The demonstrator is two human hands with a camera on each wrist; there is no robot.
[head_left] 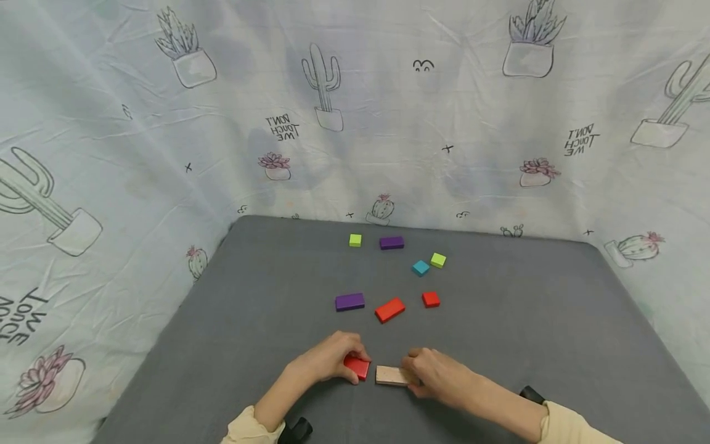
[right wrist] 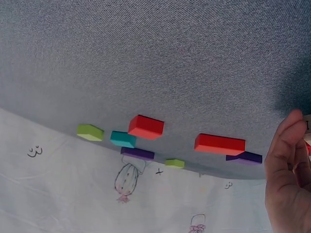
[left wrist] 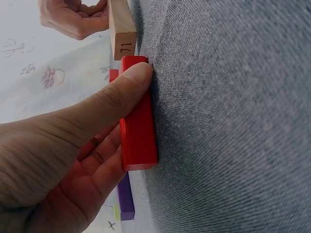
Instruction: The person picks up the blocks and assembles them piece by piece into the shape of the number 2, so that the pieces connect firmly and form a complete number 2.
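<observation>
At the near middle of the table, my left hand (head_left: 335,356) pinches a long red block (left wrist: 139,126) between thumb and fingers, low at the grey surface. To its right, my right hand (head_left: 440,376) grips the right end of a bare wooden block (head_left: 391,375). A small gap separates the two blocks in the head view. The left wrist view shows the number 71 on the wooden block's end. In the right wrist view the right hand (right wrist: 286,170) appears at the right edge, and its block is mostly cut off.
Beyond the hands lie a red block (head_left: 390,310), a small red block (head_left: 431,300) and a purple block (head_left: 350,301). Farther back are a teal block (head_left: 420,268), two lime blocks (head_left: 438,260) and another purple block (head_left: 391,243). A printed cloth (head_left: 377,123) surrounds the table (head_left: 249,296).
</observation>
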